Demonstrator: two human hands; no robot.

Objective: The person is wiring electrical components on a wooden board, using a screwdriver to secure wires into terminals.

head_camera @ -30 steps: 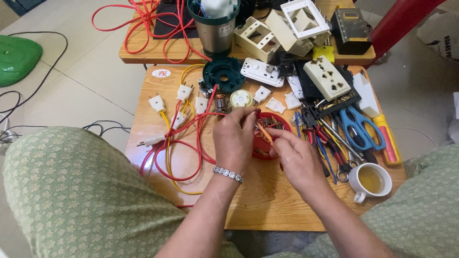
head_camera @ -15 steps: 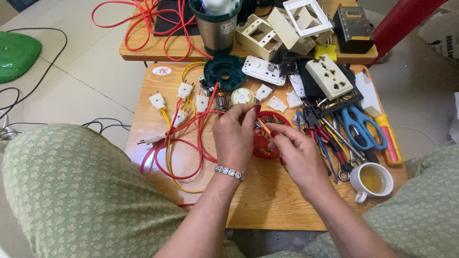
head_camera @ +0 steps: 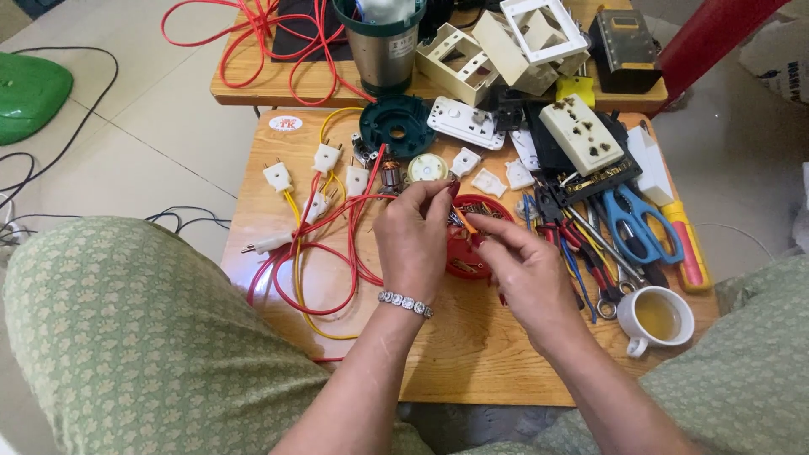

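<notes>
Over a small wooden table (head_camera: 472, 354), my left hand (head_camera: 415, 240), with a bracelet on its wrist, pinches a small part at its fingertips. My right hand (head_camera: 522, 270) meets it and holds a thin orange-handled tool (head_camera: 465, 222) against that part. Both hands hover over a round red tray (head_camera: 465, 253) of small metal bits. What the small part is stays hidden by my fingers.
Red and yellow wires (head_camera: 316, 253) with white plugs (head_camera: 276, 175) lie left of my hands. Blue scissors (head_camera: 640, 226), pliers and screwdrivers lie right, beside a cup of tea (head_camera: 657, 318). White sockets (head_camera: 580, 133), a green round base (head_camera: 396, 126) and a metal cup (head_camera: 383, 46) sit farther back.
Both hands have risen slightly above the red tray and closed in on each other; the orange tool now touches the part at my left fingertips.
</notes>
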